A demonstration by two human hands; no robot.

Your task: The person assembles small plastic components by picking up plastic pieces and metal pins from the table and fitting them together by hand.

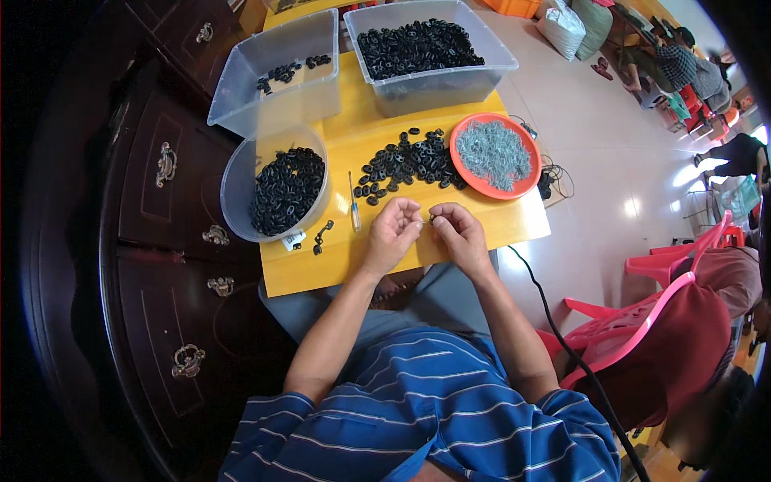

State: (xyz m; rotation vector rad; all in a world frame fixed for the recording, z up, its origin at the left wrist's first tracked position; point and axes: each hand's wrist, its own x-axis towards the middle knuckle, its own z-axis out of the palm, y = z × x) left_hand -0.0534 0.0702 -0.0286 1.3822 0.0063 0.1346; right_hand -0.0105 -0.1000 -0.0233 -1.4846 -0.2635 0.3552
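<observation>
Above the near edge of the yellow table, my left hand (393, 230) and my right hand (462, 233) face each other, thumbs and fingers pinched. A small dark piece (431, 218) shows at my right fingertips. Something thin may reach from it to my left fingertips, but it is too small to make out. Just beyond my hands lies a loose pile of black oval plastic pieces (414, 161) with holes. To its right, a red-orange plate (534, 178) holds many thin silvery metal pieces. Left of my left hand lies a screwdriver (356, 213) with a blue handle.
A round clear tub (230, 197) of black pieces stands left, near a few joined pieces (323, 237). Two clear bins (317, 100) (442, 92) stand farther back. Dark drawers (169, 297) border the left. A black cable (554, 321), pink chairs (626, 321) and other people are right.
</observation>
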